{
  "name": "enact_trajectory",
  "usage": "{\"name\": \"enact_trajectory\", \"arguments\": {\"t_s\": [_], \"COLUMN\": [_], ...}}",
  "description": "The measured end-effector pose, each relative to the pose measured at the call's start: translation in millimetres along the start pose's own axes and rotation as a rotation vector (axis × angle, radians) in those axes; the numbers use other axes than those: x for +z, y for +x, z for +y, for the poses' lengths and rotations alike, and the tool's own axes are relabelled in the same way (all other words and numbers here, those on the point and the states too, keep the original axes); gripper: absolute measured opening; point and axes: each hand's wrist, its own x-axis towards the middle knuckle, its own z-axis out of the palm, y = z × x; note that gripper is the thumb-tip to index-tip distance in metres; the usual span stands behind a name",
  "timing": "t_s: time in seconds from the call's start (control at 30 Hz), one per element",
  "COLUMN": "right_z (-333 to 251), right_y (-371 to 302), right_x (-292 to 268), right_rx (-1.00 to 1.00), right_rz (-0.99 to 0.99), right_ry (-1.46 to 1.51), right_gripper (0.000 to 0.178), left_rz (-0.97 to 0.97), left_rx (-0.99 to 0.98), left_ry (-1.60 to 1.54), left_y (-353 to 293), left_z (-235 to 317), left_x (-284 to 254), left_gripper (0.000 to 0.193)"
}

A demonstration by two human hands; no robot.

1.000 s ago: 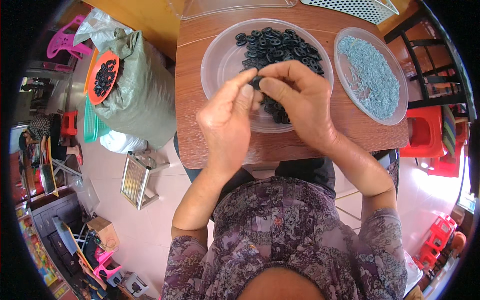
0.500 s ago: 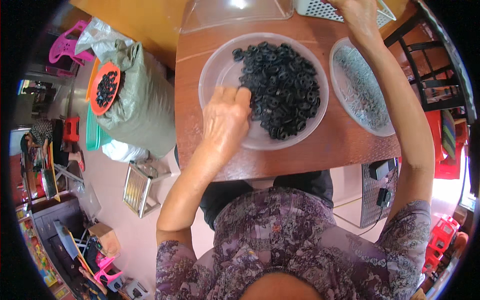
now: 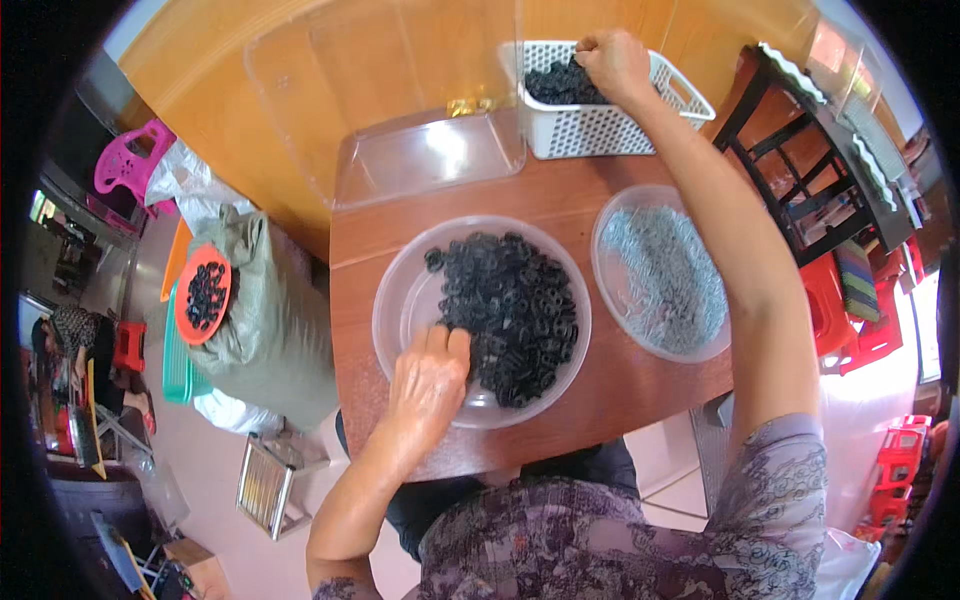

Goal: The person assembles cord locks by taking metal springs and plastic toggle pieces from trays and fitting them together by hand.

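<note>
A clear round dish (image 3: 400, 300) holds a heap of black rubber rings (image 3: 510, 310) on a small brown table (image 3: 600, 400). My left hand (image 3: 425, 385) rests in the dish at the near edge of the heap, fingers curled on the rings. My right hand (image 3: 612, 62) reaches far across into a white slotted basket (image 3: 600, 125) of black pieces, fingers closed; what they hold is hidden. A second clear dish (image 3: 610, 300) to the right holds small grey metal parts (image 3: 665, 275).
A clear plastic tub (image 3: 430, 160) lies behind the dishes. Left of the table stands a grey sack (image 3: 260, 320) with an orange lid of black rings (image 3: 203, 295). Black chair frame (image 3: 790, 170) and red stools (image 3: 850, 310) at right.
My hands were together over the ring dish. My right arm has stretched out to the white basket at the back, while my left hand stayed at the near side of the heap.
</note>
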Motion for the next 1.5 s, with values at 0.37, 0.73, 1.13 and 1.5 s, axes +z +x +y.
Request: {"name": "enact_trajectory", "arguments": {"t_s": [0.37,0.73,1.13,1.5], "right_z": [-23.1,-164.7,-187.1,-208.5], "right_y": [-93.6,-224.7,-228.5,-248.0], "right_x": [-34.9,-93.0,-94.6,-105.5], "right_rx": [-0.11,0.144,0.314,0.61], "right_rz": [-0.088,-0.498,-0.733,-0.569], "right_ry": [0.822,1.067,1.268,1.44], "right_gripper": [0.021,0.01,0.012,0.012], "left_rz": [0.209,0.28,0.27,0.554], "left_rx": [-0.008,-0.6,-0.503,-0.509], "left_ry": [-0.056,-1.279,-1.18,-1.415], "left_y": [14.9,-8.0,-17.1,-13.7], "left_z": [-16.2,8.8,17.4,29.8], "left_x": [7.8,-33.8,-35.8,-30.3], "left_gripper": [0.012,0.021,0.018,0.017]}}
